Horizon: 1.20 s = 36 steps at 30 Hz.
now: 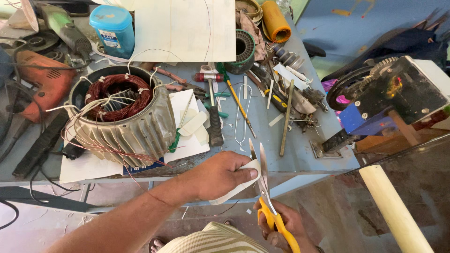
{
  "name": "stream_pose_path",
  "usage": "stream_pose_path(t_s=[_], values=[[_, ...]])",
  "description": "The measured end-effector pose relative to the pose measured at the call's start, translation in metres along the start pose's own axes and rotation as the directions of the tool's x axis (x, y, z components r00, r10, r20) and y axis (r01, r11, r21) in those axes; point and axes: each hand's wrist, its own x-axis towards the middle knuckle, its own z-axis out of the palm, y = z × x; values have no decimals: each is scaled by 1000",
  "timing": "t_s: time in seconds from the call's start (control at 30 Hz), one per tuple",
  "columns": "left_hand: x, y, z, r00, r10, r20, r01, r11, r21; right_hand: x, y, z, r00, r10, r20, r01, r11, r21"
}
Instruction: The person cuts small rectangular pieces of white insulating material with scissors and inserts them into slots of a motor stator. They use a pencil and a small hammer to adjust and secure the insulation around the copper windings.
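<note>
The left hand (220, 175) pinches a white strip (236, 183) just off the table (300, 154) edge. The right hand (281, 227) grips yellow scissors (265, 187), blades open around the strip. A motor stator (123, 115) sits behind, hammer (213, 107) beside it.

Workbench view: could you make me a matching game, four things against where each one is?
Things:
1. yellow-handled scissors
2. white paper strip
3. grey ribbed motor housing with copper windings
4. blue round plastic tub

Places:
A. back of the bench
B. in the right hand
C. front left of the blue bench
D. pinched in the left hand

Pairs: 1-B, 2-D, 3-C, 4-A
</note>
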Motion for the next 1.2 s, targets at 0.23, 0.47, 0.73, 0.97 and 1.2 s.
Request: stream_pose_path(t_s=[0.23,0.47,0.73,0.97,1.2], values=[[4,-7,-3,995,-28,93,31,999,-37,-3,3,-7,996,-60,60,72,973,-221],[8,-20,11,963,153,222,-205,950,236,18,-46,25,964,-166,-208,172,985,11],[16,-20,9,942,24,336,-159,911,381,38,-68,36,924,-301,-235,313,950,13],[30,-61,21,990,-138,5,97,672,-734,31,-53,35,811,-268,-520,336,941,40],[45,-49,73,866,27,-499,-227,911,-344,33,-39,60,839,-145,-524,265,951,161]])
